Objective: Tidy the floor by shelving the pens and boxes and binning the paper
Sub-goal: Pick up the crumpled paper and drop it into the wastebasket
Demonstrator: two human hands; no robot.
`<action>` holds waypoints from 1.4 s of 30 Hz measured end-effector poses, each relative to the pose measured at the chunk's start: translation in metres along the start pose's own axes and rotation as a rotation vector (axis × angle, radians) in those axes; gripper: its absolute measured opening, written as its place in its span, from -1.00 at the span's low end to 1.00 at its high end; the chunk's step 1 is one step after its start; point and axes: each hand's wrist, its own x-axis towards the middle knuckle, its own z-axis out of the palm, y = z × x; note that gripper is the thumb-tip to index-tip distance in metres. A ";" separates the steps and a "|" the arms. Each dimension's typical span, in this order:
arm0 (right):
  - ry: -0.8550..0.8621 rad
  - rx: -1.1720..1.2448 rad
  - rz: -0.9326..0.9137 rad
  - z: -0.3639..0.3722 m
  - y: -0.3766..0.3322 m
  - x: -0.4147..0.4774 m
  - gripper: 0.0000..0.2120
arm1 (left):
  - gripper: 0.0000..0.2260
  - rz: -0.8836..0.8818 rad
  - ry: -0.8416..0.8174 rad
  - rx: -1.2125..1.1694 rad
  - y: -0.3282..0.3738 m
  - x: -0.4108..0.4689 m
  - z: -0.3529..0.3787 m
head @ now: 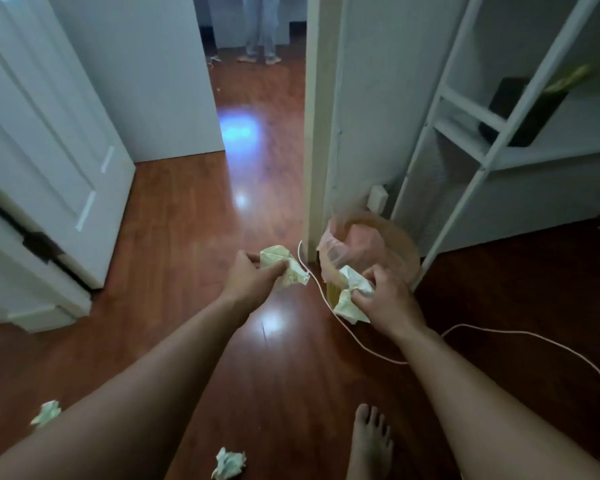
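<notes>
My left hand (248, 277) grips a crumpled pale-yellow paper (284, 268) just left of the bin. My right hand (385, 299) pinches a second crumpled paper (350, 296) over the bin's near rim. The round bin (395, 247) with a pink liner stands on the wooden floor at the foot of the wall. Two more paper balls lie on the floor near me: one paper ball (45, 413) at the far left, another paper ball (229, 462) by my bare foot (369, 441).
A white shelf unit (465, 140) stands to the right, with a dark box (523, 112) on it. A white cable (499, 334) snakes across the floor past the bin. White doors (49, 150) are on the left. A person (260, 29) stands far down the hallway.
</notes>
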 end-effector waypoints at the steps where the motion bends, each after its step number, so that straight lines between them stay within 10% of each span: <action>1: 0.018 0.016 0.027 -0.002 0.010 0.011 -0.77 | -0.47 0.001 -0.003 0.006 0.005 0.010 0.017; 9: 0.125 0.103 0.197 0.014 0.049 0.080 -0.50 | -0.51 0.073 -0.024 0.046 0.038 0.073 0.115; 20: 0.291 -0.066 0.040 0.038 0.087 0.151 -0.71 | -0.79 0.303 -0.041 0.304 0.043 0.141 0.190; 29: -0.017 -0.323 0.117 0.073 0.102 0.165 -0.74 | -0.58 0.409 -0.254 1.116 0.009 0.166 0.210; 42: 0.024 -0.169 0.055 0.076 0.041 0.173 -0.65 | -0.50 0.396 -0.137 0.789 -0.001 0.138 0.148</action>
